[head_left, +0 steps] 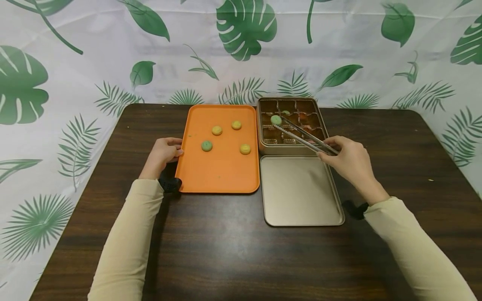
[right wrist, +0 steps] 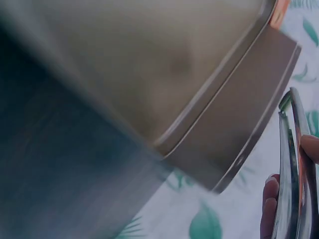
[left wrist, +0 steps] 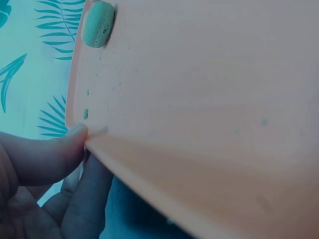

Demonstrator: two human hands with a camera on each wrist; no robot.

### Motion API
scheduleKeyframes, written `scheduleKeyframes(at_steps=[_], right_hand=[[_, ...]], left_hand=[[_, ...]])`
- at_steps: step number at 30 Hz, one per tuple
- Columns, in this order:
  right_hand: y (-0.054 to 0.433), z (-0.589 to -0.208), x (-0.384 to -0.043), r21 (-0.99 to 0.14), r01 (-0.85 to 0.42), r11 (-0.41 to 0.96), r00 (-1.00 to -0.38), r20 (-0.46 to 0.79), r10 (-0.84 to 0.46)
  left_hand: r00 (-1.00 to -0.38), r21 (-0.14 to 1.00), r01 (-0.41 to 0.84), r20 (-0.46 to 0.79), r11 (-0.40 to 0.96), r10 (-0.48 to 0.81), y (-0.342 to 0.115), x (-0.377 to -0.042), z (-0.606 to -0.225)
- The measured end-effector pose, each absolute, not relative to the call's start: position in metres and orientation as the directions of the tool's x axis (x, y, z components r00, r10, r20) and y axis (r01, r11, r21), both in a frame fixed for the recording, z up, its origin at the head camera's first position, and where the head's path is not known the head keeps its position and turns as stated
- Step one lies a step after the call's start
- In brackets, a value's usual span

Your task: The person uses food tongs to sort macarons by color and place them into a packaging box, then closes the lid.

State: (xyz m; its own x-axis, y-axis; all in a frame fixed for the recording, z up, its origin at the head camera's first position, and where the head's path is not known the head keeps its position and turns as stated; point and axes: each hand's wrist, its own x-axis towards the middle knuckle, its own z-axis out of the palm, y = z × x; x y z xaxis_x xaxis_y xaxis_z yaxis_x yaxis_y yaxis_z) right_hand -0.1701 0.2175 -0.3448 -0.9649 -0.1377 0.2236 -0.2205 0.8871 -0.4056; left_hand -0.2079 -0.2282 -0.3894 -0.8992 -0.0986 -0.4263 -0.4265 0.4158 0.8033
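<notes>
My left hand [head_left: 164,154] pinches the left rim of an orange tray [head_left: 222,175]. In the left wrist view, the thumb lies on the rim with fingers below. On the tray lie a green macaron [head_left: 206,145] and three yellow ones, including a yellow macaron [head_left: 245,149] near the right side. Metal tongs [head_left: 297,137] are held in my right hand [head_left: 350,159]. Their tips have another green macaron [head_left: 276,120] over the left part of a gold tin [head_left: 290,150]. Inside the tin is a divided brown insert; a greenish piece [head_left: 286,112] shows in a back compartment.
A gold tin lid [head_left: 301,192] lies in front of the tin, right of the tray. Everything stands on a dark wooden table [head_left: 226,251]. Behind it hangs a white leaf-print cloth [head_left: 180,50]. Small crumbs dot the tray.
</notes>
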Motion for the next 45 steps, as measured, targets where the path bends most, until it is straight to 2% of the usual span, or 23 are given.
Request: scheduleKeyframes(at_steps=[13,35,45], right_hand=[[0.251,-0.349,-0.174,-0.403,-0.1,0.91,-0.986,0.165,-0.035],[0.247,-0.356,-0.177,-0.415,-0.098,0.904,-0.988,0.147,-0.04],[0.226,-0.351,-0.18,-0.458,-0.139,0.878,-0.985,0.159,-0.073]], left_hand=[[-0.894,0.802,-0.438,-0.438,0.407,-0.1,-0.227,-0.208,-0.389],[-0.898,0.804,-0.431,-0.428,0.41,-0.103,-0.229,-0.208,-0.391],[-0.892,0.796,-0.445,-0.436,0.411,-0.122,-0.228,-0.208,-0.389]])
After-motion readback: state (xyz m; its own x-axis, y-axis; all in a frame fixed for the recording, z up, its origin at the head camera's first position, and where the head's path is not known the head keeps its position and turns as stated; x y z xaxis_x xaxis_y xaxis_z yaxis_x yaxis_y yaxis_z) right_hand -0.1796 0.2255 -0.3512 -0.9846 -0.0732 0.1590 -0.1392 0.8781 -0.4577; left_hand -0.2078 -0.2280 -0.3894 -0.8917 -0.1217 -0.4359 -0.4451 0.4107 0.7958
